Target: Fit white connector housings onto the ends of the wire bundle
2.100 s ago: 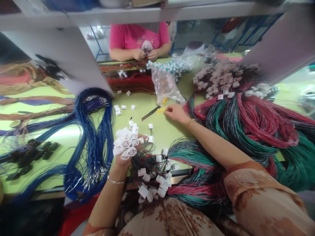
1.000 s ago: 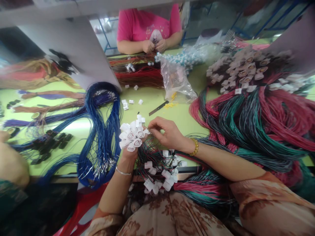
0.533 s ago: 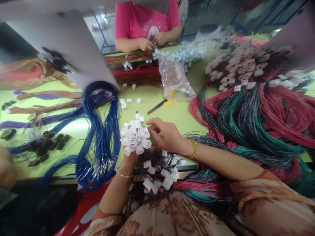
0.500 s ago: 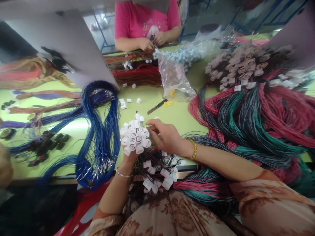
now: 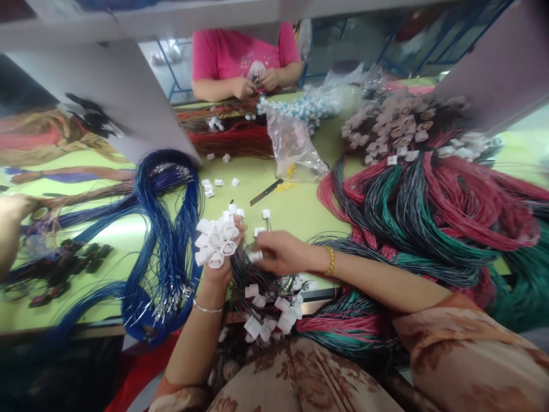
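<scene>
My left hand is closed around a bunch of white plastic connectors, their faces turned up and thin dark wires hanging below. Just to its right, my right hand is curled, slightly blurred, with a white connector at its fingertips. Beyond that hand, a single wired connector stands on the green table. Below my hands, more wired connectors hang in a cluster at the table's front edge.
Blue wires lie to the left, red, green and black wire bundles to the right. A dark blade, yellow bits and a plastic bag lie ahead. Opposite works a person in pink; another person's hand is at far left.
My right hand has gone from open fingers beside the bunch to curled around a connector, lower down. The bunch has turned slightly. Another person's hand has come farther in at left.
</scene>
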### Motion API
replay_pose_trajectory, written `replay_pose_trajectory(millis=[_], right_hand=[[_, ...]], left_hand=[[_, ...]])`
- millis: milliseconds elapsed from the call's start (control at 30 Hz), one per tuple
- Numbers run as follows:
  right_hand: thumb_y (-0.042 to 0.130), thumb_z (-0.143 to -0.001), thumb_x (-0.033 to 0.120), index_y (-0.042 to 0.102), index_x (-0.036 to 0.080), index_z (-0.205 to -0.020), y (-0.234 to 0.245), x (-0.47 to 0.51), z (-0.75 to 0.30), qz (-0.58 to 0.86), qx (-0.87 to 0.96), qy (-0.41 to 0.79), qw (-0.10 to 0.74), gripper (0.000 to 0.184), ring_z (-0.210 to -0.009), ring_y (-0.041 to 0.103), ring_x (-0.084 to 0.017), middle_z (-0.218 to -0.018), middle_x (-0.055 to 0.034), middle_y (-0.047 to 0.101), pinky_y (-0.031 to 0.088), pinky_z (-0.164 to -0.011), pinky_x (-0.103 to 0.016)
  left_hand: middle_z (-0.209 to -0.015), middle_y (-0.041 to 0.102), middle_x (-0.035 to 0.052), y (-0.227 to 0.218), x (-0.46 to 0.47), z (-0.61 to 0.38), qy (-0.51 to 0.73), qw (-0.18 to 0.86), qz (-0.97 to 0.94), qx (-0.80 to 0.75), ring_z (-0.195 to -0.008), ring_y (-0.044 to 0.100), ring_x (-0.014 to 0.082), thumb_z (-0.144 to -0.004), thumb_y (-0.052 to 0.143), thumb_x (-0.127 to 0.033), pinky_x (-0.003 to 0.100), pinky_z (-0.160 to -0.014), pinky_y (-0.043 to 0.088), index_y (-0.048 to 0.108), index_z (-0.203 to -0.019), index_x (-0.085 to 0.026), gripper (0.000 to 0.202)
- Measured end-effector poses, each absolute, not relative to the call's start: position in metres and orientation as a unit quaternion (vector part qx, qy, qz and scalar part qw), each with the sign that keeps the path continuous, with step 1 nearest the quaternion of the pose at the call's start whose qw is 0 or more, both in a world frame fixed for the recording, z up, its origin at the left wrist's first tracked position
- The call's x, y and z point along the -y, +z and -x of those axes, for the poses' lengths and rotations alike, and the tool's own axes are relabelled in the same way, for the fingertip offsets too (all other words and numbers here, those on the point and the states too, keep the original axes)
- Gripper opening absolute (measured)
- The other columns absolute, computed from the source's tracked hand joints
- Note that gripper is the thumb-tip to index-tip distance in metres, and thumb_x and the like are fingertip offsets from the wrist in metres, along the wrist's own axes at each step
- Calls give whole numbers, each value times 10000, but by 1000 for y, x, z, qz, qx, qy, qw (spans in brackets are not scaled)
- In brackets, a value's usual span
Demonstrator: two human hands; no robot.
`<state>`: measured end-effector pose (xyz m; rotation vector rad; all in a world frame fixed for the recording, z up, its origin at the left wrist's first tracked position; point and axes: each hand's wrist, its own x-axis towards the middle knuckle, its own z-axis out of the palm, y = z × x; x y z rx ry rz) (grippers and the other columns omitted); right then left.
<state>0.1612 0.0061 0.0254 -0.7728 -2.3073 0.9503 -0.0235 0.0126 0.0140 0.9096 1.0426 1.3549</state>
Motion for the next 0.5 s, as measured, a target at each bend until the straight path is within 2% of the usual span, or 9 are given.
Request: replay_pose_trajectory(millis=[33, 100, 200, 267, 300, 367, 433, 500], right_hand=[[620, -827, 179, 592, 184, -861, 24, 4, -163, 246, 880, 344, 216, 44, -705, 516, -145, -816, -25, 606, 435, -658, -266], [624, -792, 141, 598, 174, -825, 24, 21, -164, 188, 908, 348, 138, 54, -743, 543, -162, -884, -69, 639, 448, -666, -272], [632, -845, 198, 642, 154, -870, 31, 22, -173, 162, 894, 406, 99, 52, -774, 590, -168, -923, -96, 677, 481, -697, -273], [606, -904, 270, 677, 159, -947, 37, 0, -189, 170, 866, 455, 121, 139, -795, 629, -159, -929, -80, 708, 502, -734, -268], [571, -931, 286, 688, 166, -985, 39, -16, -201, 204, 850, 463, 148, 176, -805, 648, -155, -941, -71, 724, 509, -758, -271], [539, -931, 256, 690, 161, -1005, 37, -53, -227, 387, 795, 411, 221, 192, -741, 656, -146, -902, -56, 735, 513, -737, -275], [558, -872, 182, 691, 126, -923, 29, -89, -250, 593, 710, 287, 250, 153, -653, 635, -152, -818, -66, 727, 501, -696, -284], [574, -822, 139, 699, 100, -889, 15, -116, -266, 673, 663, 213, 250, 147, -709, 650, -186, -839, -104, 736, 500, -736, -308]], left_hand=[[-875, 729, 51, 20, -11, 22, 568, 589, -381, -429, -537, 523, 96, -631, 865, -328, 231, -481, 457, 713, -1022, -205, 438], [-844, 735, 39, 29, -7, 18, 552, 619, -377, -412, -446, 408, 64, -618, 879, -322, 216, -389, 347, 700, -1059, -226, 485], [-813, 742, 48, 36, -2, 11, 529, 653, -354, -412, -498, 489, 107, -663, 855, -366, 221, -389, 345, 696, -1051, -263, 432], [-766, 737, 47, 36, -2, 9, 530, 648, -352, -419, -503, 503, 118, -663, 852, -370, 222, -385, 335, 694, -1039, -264, 421], [-752, 737, 43, 36, -2, 9, 532, 640, -359, -423, -470, 470, 106, -645, 863, -352, 221, -373, 310, 689, -1047, -260, 447], [-741, 743, 39, 34, -3, 10, 528, 634, -370, -427, -389, 354, 69, -620, 873, -332, 223, -344, 239, 669, -1082, -253, 511], [-777, 757, 51, 33, -3, 11, 520, 645, -368, -422, -353, 278, 47, -639, 855, -359, 225, -335, 193, 643, -1123, -251, 539], [-801, 758, 62, 34, -3, 10, 517, 652, -356, -424, -353, 281, 45, -671, 829, -387, 220, -339, 186, 626, -1153, -250, 541]])
